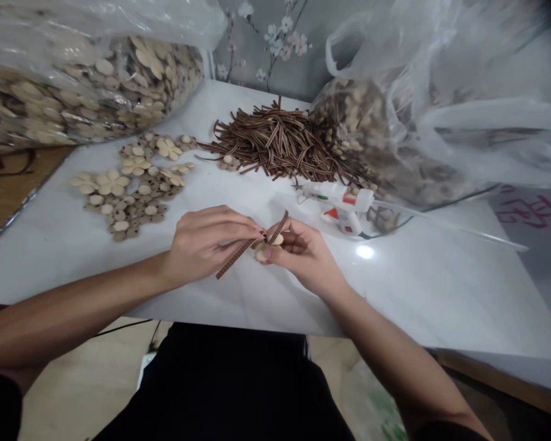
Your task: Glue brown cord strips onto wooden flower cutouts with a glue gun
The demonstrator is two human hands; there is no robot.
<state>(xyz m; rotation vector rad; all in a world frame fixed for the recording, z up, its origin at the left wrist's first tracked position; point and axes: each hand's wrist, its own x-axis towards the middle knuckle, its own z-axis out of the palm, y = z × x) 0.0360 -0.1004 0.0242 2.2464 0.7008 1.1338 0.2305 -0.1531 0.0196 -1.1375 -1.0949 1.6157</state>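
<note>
Above the front part of the white table, my left hand and my right hand meet. A brown ribbon strip is pinched in the fingertips of my left hand; one end slants down to the left, the other rises to the right. My right hand has its thumb and fingers closed on a cream flower piece, which lies against the ribbon. The fingers partly hide where ribbon and flower meet.
Brown strips are heaped at the back centre of the table. Cream flowers and small brown pieces lie left. A glue gun lies right of centre. Filled plastic bags stand at both back sides.
</note>
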